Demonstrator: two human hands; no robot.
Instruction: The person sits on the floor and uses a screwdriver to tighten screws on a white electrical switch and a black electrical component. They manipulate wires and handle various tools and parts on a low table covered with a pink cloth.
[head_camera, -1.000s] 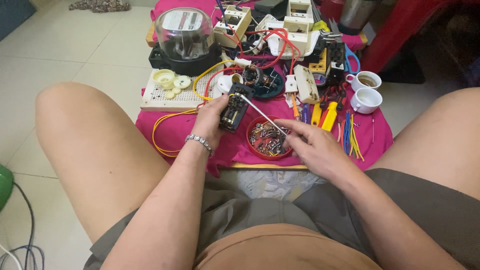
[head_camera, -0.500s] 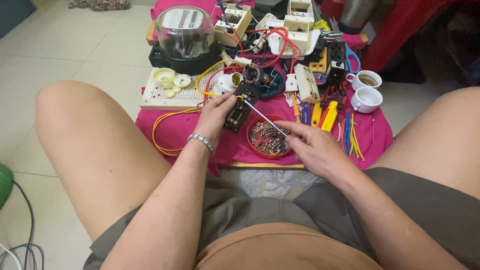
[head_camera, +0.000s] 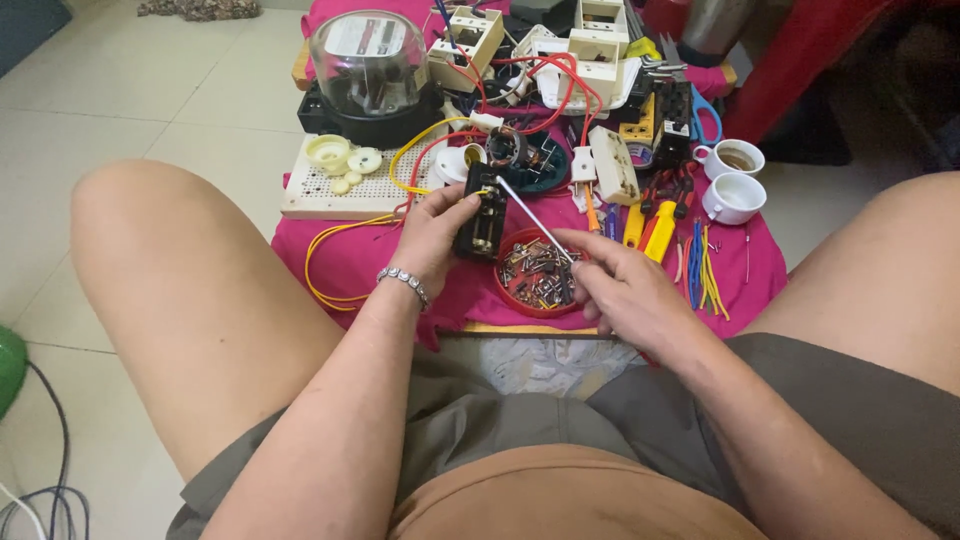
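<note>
Near the front edge of the pink cloth (head_camera: 350, 262), the left hand (head_camera: 432, 232) grasps a black switch block (head_camera: 478, 215) while the right hand (head_camera: 620, 292) grips a screwdriver (head_camera: 535, 220) at its top, the screw seemingly not yet finished, above the red dish of screws (head_camera: 535, 275).

A black rectangular plastic switch block (head_camera: 479, 215) is gripped by the left hand (head_camera: 432, 238); a slim metal screwdriver (head_camera: 534, 219), held by the right hand (head_camera: 618, 290), is angled toward eleven o'clock.
</note>
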